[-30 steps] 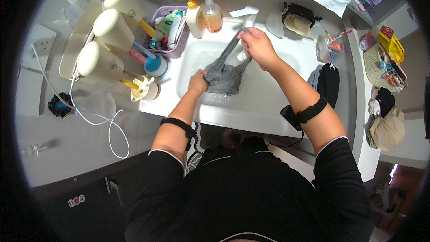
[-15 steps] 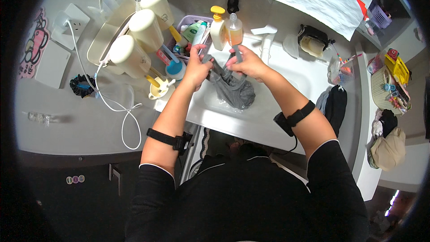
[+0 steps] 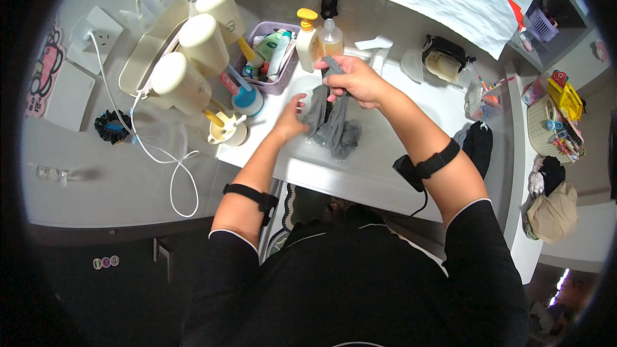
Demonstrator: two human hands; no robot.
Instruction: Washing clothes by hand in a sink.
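A limp grey cloth (image 3: 333, 133) hangs bunched over the white sink (image 3: 308, 180); its exact kind does not show. My right hand (image 3: 357, 82) pinches its upper end, and a fold of it loops over the fingers. Just left of the cloth is my left hand (image 3: 291, 121), its fingers apart and nothing in them; whether its fingertips touch the fabric I cannot tell. The cloth's lower part droops toward the basin. Behind my right hand stands the white faucet (image 3: 379, 54).
A yellow-topped pump bottle (image 3: 308, 45) and a clear bottle with amber liquid (image 3: 330, 38) stand behind the sink. Left of them are a lilac basket (image 3: 283, 83) of tubes, a blue-and-white cup (image 3: 248, 101) and cream holders (image 3: 180, 83). Dark clothing (image 3: 478, 148) lies at the right.
My left hand has let go of the grey cloth and moved down, its fingers spreading. My right hand keeps its hold and has lifted slightly, so the cloth hangs longer.
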